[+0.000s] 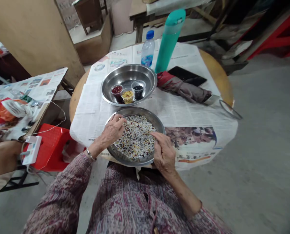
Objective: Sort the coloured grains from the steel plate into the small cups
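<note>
A shallow metal pan [160, 121] holds a mix of white grains with black, red and yellow ones [136, 138]. My left hand [113, 130] hangs over the pan's left side, its fingers curled together at the grains; whatever is in the fingertips is too small to make out. From the right rim my right hand [164, 152] reaches in, index finger stretched onto the grains and thumb apart from it. Behind the pan, a larger metal basin [108, 78] bears three clear cups: one of red beans [117, 91], one of yellow kernels [127, 96], one of black beans [138, 91].
Newspaper [86, 107] covers the round table [221, 73]. At the back stand a water bottle [147, 50] and a teal bottle [170, 42], near a folded umbrella [183, 86] and a dark phone-like slab [187, 76]. Left are a red stool [52, 143], a power strip [32, 149] and another person's arm [3, 156].
</note>
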A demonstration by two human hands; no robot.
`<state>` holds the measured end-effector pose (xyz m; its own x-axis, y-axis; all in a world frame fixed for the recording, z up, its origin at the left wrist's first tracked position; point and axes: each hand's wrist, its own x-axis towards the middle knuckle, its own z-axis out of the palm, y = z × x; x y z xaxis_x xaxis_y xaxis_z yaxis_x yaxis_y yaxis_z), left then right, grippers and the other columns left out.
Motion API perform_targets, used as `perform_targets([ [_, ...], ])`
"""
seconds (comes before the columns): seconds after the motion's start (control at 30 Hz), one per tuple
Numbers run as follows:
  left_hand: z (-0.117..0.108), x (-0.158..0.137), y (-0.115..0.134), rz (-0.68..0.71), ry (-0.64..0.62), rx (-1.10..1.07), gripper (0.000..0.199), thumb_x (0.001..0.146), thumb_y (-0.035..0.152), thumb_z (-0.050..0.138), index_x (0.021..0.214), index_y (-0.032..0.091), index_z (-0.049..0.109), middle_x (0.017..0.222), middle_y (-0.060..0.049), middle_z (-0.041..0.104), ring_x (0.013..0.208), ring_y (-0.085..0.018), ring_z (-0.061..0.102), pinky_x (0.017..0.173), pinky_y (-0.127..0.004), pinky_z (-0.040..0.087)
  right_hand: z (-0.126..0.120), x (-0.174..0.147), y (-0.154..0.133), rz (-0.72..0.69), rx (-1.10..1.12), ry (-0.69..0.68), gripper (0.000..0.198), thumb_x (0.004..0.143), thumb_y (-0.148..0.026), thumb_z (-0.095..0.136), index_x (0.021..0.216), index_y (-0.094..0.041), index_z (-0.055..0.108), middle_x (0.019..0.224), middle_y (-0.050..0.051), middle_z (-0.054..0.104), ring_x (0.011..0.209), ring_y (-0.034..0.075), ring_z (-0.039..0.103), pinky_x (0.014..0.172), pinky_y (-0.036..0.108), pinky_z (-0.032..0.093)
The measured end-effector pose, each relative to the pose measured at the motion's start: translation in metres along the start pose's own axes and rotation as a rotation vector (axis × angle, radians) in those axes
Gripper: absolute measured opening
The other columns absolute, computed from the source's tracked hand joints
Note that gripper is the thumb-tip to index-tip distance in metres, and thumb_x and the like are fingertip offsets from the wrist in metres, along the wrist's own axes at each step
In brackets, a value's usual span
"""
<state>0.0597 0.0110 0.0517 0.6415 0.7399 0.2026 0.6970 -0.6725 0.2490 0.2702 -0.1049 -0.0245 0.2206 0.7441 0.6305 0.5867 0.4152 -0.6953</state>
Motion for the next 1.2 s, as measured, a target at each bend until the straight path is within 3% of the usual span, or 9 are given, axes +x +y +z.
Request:
perform_targets([
  [0.07, -0.003, -0.007, 0.003, -0.073, 0.003, 0.042, 0.032, 0.092, 0.027, 0.064, 0.123, 0.020, 0.057, 0.126, -0.010, 0.055, 0.117, -0.026, 0.052, 0.104, -0.047, 0.049, 0.000, 0.000, 0.000, 0.003, -0.005, 0.001, 0.037, 0.098, -0.015, 0.043, 0.127, -0.025, 0.062, 0.118, 0.009, 0.070, 0.113, 0.023, 0.065, 0.099, 0.045, 0.053],
  [0.2, -0.001, -0.014, 0.024, -0.116, -0.189, 0.073, 0.081, 0.072, 0.057, 0.082, 0.139, 0.024, 0.049, 0.142, -0.013, 0.046, 0.125, -0.036, 0.047, 0.101, -0.054, 0.050, 0.000, 0.000, 0.000, 0.014, -0.018, -0.014, 0.037, 0.097, -0.016, 0.042, 0.127, -0.025, 0.062, 0.117, 0.009, 0.071, 0.113, 0.023, 0.065, 0.099, 0.046, 0.052],
  [0.27, 0.004, -0.012, 0.035, -0.109, -0.246, 0.025, 0.070, 0.076, 0.050, 0.081, 0.135, 0.025, 0.053, 0.138, -0.011, 0.048, 0.124, -0.033, 0.049, 0.100, -0.050, 0.051, 0.000, -0.001, 0.000, 0.020, -0.015, -0.016, 0.036, 0.097, -0.016, 0.043, 0.126, -0.024, 0.063, 0.118, 0.009, 0.070, 0.113, 0.023, 0.065, 0.099, 0.046, 0.052],
  [0.37, 0.016, -0.005, 0.047, -0.089, -0.258, -0.083, 0.026, 0.092, 0.020, 0.063, 0.118, 0.021, 0.062, 0.119, -0.008, 0.058, 0.111, -0.024, 0.058, 0.097, -0.040, 0.054, 0.001, -0.001, 0.000, 0.021, -0.008, -0.011, 0.036, 0.097, -0.016, 0.043, 0.125, -0.024, 0.063, 0.117, 0.009, 0.070, 0.112, 0.023, 0.064, 0.099, 0.045, 0.052],
  [0.47, 0.027, 0.002, 0.056, -0.030, -0.257, -0.206, 0.024, 0.091, 0.005, 0.052, 0.108, 0.017, 0.064, 0.104, -0.006, 0.065, 0.101, -0.020, 0.064, 0.096, -0.036, 0.054, 0.001, -0.002, 0.001, 0.017, -0.004, -0.003, 0.036, 0.098, -0.017, 0.042, 0.125, -0.025, 0.064, 0.116, 0.009, 0.070, 0.111, 0.023, 0.065, 0.098, 0.045, 0.053],
  [0.63, 0.037, 0.010, 0.067, 0.195, -0.251, -0.260, 0.017, 0.096, 0.011, 0.053, 0.108, 0.015, 0.064, 0.106, -0.007, 0.069, 0.104, -0.019, 0.064, 0.102, -0.033, 0.050, 0.002, -0.003, 0.001, 0.037, -0.007, 0.008, 0.035, 0.099, -0.020, 0.041, 0.126, -0.025, 0.063, 0.119, 0.009, 0.070, 0.112, 0.023, 0.065, 0.099, 0.047, 0.053],
  [0.8, 0.039, 0.026, 0.062, 0.353, -0.250, -0.077, 0.023, 0.096, 0.030, 0.060, 0.116, 0.018, 0.063, 0.127, -0.008, 0.063, 0.129, -0.026, 0.049, 0.111, -0.044, 0.042, 0.002, 0.000, -0.003, 0.054, -0.001, 0.031, 0.036, 0.100, -0.022, 0.040, 0.128, -0.024, 0.062, 0.123, 0.010, 0.069, 0.116, 0.024, 0.064, 0.102, 0.047, 0.051],
  [1.0, 0.025, 0.037, 0.046, 0.165, -0.246, 0.126, 0.021, 0.102, 0.018, 0.045, 0.110, 0.016, 0.064, 0.116, -0.009, 0.062, 0.110, -0.023, 0.056, 0.095, -0.037, 0.050, 0.001, 0.001, -0.003, 0.029, -0.013, 0.013, 0.037, 0.100, -0.020, 0.040, 0.130, -0.024, 0.061, 0.123, 0.010, 0.069, 0.116, 0.023, 0.064, 0.100, 0.046, 0.052],
  [1.2, -0.001, -0.005, 0.031, -0.136, -0.226, 0.102, 0.023, 0.101, 0.034, 0.055, 0.118, 0.018, 0.059, 0.114, -0.008, 0.058, 0.106, -0.022, 0.060, 0.090, -0.037, 0.055, 0.001, 0.001, -0.002, 0.045, -0.019, 0.001, 0.036, 0.099, -0.020, 0.041, 0.129, -0.025, 0.061, 0.121, 0.010, 0.070, 0.115, 0.023, 0.064, 0.100, 0.047, 0.052],
])
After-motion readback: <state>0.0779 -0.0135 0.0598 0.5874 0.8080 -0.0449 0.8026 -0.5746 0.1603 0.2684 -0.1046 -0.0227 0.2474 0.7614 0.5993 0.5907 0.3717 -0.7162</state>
